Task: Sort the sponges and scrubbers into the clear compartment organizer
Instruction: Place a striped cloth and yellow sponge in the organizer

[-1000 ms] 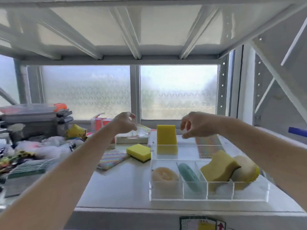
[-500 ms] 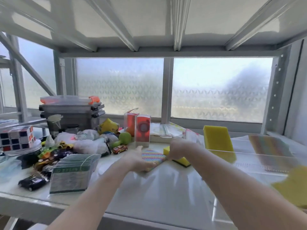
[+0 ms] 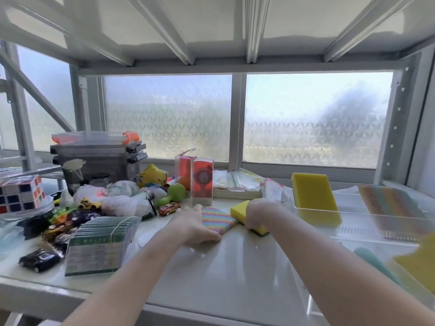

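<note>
Our left hand (image 3: 196, 228) lies flat and open on the rainbow scrubber (image 3: 219, 220), our right hand (image 3: 260, 214) apparently grips the yellow sponge (image 3: 240, 209) on the desk (image 3: 235, 267); lift each cleanly toward the clear organizer (image 3: 353, 215) at right.

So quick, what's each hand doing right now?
Left hand: open, laid flat on the rainbow-striped scrubber, not lifting it.
Right hand: curled over the yellow sponge on the shelf; a firm grip cannot be told.
</note>
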Tool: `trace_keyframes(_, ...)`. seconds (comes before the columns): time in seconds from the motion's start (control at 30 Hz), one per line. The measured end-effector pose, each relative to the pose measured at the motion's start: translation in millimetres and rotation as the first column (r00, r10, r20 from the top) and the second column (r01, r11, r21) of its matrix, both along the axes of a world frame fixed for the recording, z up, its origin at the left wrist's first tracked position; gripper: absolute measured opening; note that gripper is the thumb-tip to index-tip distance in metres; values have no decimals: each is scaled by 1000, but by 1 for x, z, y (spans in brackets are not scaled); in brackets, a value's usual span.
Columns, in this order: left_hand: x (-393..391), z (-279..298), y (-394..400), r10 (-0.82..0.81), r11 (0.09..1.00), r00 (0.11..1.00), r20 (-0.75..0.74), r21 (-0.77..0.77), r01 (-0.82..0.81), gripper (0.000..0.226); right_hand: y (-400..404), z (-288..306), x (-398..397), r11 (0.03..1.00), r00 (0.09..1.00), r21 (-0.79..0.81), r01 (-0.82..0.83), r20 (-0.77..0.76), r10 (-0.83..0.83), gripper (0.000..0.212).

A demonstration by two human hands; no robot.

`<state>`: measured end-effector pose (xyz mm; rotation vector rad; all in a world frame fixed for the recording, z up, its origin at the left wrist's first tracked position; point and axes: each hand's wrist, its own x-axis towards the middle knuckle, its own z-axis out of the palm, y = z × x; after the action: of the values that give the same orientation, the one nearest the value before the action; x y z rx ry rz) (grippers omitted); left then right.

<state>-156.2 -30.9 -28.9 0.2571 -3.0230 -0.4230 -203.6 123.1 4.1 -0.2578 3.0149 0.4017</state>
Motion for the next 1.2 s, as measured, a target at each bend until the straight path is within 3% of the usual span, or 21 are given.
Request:
trace_keyframes(0.13, 11, 15, -7, 53, 999, 995, -89, 3, -53, 89, 3, 12, 10, 988, 994, -130, -77, -81, 67, 49)
trace_keyframes(0.23, 23, 29, -13, 98, 994, 987, -126, 65, -90, 97, 6, 26, 21, 957, 989, -269, -109, -130, 76, 61)
trace_keyframes(0.4, 42, 49, -6, 84, 981, 963, -257, 189, -36, 92, 22, 57, 44, 896, 975, -422, -141, -215, 53, 71)
trace_keyframes(0.5, 51, 61, 11, 92, 974, 944, -317, 227, -18, 106, 45, 74, 56, 853, 964, -498, -156, -263, 22, 65)
trace_keyframes(0.67, 57, 78, 53, 90, 972, 902, -421, 234, 12, 96, 102, 96, 77, 822, 938, -551, -142, -340, -66, 57)
trace_keyframes(0.8, 56, 80, 83, 52, 957, 889, -455, 276, 86, 88, 140, 101, 82, 787, 920, -612, -77, -347, -180, 73)
trace_keyframes(1.0, 54, 80, 104, 37, 956, 878, -477, 274, 109, 98, 161, 94, 75, 709, 884, -705, -4, -333, -327, 100)
trace_keyframes(1.2, 48, 78, 90, 54, 947, 880, -471, 303, 103, 104, 144, 75, 53, 633, 881, -774, -6, -303, -362, 106)
